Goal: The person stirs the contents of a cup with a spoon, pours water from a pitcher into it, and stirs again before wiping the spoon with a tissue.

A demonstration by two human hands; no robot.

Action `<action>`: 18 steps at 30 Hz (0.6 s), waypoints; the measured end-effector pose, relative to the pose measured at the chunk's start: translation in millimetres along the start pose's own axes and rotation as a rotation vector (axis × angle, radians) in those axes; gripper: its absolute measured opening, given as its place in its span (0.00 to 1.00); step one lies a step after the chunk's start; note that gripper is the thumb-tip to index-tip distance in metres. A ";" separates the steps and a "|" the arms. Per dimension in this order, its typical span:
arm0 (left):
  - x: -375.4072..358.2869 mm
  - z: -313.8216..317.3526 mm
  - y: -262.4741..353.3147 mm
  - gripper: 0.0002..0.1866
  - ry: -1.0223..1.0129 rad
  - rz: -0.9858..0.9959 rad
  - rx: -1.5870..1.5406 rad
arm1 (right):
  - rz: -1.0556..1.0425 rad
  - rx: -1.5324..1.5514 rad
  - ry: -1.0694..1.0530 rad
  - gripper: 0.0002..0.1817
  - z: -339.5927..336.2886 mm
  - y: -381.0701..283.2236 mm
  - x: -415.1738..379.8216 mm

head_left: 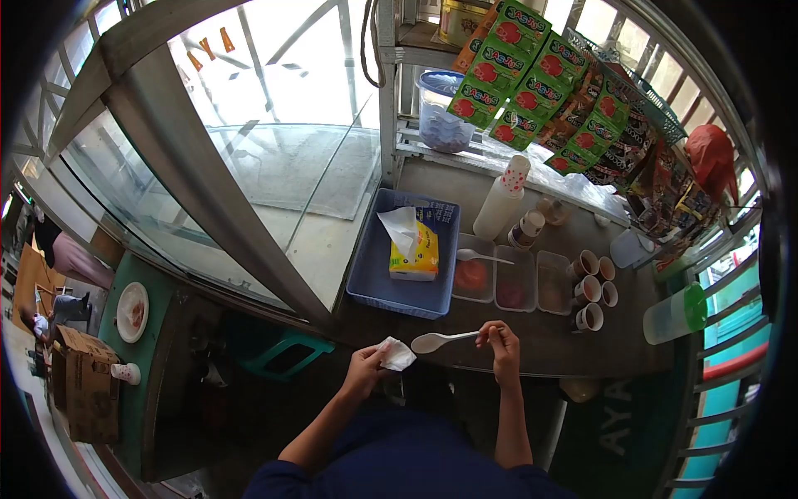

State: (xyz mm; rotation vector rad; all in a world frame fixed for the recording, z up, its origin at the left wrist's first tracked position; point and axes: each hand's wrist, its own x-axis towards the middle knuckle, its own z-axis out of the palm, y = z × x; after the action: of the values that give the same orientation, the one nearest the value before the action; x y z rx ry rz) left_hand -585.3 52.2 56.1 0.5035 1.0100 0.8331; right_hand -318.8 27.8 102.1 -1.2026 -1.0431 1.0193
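A white spoon (pixel 434 342) is held by the end of its handle in my right hand (pixel 499 345), its bowl pointing left. My left hand (pixel 363 371) pinches a folded white tissue (pixel 397 355), which sits just left of the spoon's bowl. Beyond my hands, a blue basket (pixel 399 304) holds a yellow tissue pack (pixel 416 256) with one tissue sticking out of its top. Right of the basket stand clear containers with orange contents (pixel 471 277) and reddish contents (pixel 511 293). Another white spoon (pixel 486 256) lies across the first container.
Several filled cups (pixel 588 289) stand at the counter's right, near a green-lidded pitcher (pixel 675 314). A white bottle (pixel 497 208) is behind the containers. Green sachets (pixel 519 71) hang above. A glass case (pixel 291 175) stands left. People are visible at far left.
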 end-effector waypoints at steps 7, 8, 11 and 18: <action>3.5 -1.2 -10.1 0.19 -0.288 -0.298 -0.419 | 0.198 0.687 -0.171 0.14 15.6 22.7 -11.3; -0.7 1.3 -6.6 0.19 -0.347 -0.317 -0.433 | 0.249 0.651 -0.133 0.12 24.3 22.2 -13.3; 0.6 -2.8 -8.5 0.19 -0.502 -0.373 -0.581 | 0.257 0.695 -0.168 0.11 33.7 36.7 -16.8; -13.1 1.4 6.0 0.20 -0.519 -0.405 -0.566 | 0.142 0.486 -0.083 0.09 34.1 32.9 -19.7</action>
State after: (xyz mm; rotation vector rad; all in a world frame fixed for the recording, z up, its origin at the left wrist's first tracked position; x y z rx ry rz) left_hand -589.9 45.3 68.0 0.0120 0.3455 0.5434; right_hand -358.0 18.7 70.3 -0.8468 -0.7190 1.3511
